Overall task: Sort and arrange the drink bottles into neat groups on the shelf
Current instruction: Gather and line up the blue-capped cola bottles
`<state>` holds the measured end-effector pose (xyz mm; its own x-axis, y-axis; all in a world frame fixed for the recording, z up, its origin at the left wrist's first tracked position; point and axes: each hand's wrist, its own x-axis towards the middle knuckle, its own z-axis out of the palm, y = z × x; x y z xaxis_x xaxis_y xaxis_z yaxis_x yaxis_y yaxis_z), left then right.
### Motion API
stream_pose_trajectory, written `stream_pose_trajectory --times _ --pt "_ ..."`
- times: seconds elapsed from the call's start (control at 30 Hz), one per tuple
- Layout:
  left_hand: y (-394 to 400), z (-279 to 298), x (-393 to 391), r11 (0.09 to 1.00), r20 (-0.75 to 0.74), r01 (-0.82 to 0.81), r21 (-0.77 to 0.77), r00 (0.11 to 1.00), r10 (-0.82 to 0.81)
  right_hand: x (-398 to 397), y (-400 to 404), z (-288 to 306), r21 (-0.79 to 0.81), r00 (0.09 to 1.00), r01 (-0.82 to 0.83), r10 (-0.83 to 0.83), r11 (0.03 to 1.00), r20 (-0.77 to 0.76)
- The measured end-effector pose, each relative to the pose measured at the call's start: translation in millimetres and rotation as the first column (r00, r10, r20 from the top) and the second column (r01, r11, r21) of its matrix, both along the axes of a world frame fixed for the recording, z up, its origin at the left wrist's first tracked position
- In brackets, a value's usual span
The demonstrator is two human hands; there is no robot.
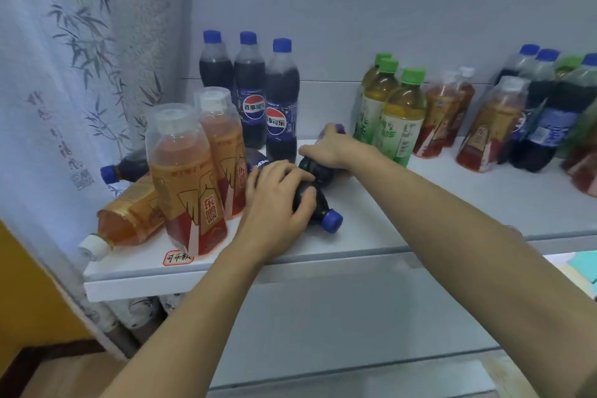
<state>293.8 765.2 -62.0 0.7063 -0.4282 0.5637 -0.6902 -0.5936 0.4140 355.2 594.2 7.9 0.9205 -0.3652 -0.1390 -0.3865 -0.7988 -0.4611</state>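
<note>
Lying under both hands: left grip (277,197) wraps one toppled cola bottle (318,210), right grip (326,147) another (318,170).

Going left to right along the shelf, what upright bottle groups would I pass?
Two orange drink bottles → three blue-capped cola bottles → green-capped tea bottles → more orange bottles → a mixed cluster.

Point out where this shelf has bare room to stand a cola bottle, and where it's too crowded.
The widest bare patch is the shelf front, right of the right hand and before the green tea bottles. A narrower strip runs along the front edge behind the lying cola bottle. The left end, around the orange bottles, is crowded.
</note>
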Motion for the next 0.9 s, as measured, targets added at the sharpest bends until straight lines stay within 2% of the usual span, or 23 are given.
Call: stream_pose_trajectory --times 0.07,0.2,0.33,0.47,0.57,0.73,0.9 --pt "0.1 -0.9 -0.5 1.000 0.014 0.004 -0.014 1.000 -0.003 -0.6 -1.4 -8.3 0.167 0.995 0.028 -0.044 0.985 0.094" --pt "0.1 -1.1 -0.4 1.000 0.021 0.004 -0.016 1.000 -0.004 -0.8 -3.1 -28.3 0.398 0.957 0.076 -0.179 0.914 0.228" --pt "-1.1 -1.2 1.1 1.000 0.010 0.000 0.007 1.000 0.000 -6.9 -7.2 -43.3 0.515 0.880 0.043 -0.276 0.856 0.386" --pt "-2.9 -0.6 -0.8 1.000 -0.005 -0.006 0.016 1.000 0.006 -11.0 -7.5 -49.5 0.559 0.784 -0.117 -0.268 0.821 0.559" --pt "-2.2 0.4 -2.1 1.000 -0.005 -0.007 0.013 1.000 0.007 -9.1 -7.1 -47.0 0.502 0.732 -0.206 -0.208 0.840 0.648" --pt "-0.3 0.1 -3.7 1.000 -0.006 -0.005 0.003 1.000 0.005 -5.0 -9.8 -56.1 0.310 0.675 -0.221 -0.085 0.925 0.733" --pt "0.4 0.2 -3.0 1.000 -0.017 -0.002 0.008 1.000 0.003 -4.7 -13.4 -60.5 0.326 0.668 -0.236 -0.090 0.916 0.738"
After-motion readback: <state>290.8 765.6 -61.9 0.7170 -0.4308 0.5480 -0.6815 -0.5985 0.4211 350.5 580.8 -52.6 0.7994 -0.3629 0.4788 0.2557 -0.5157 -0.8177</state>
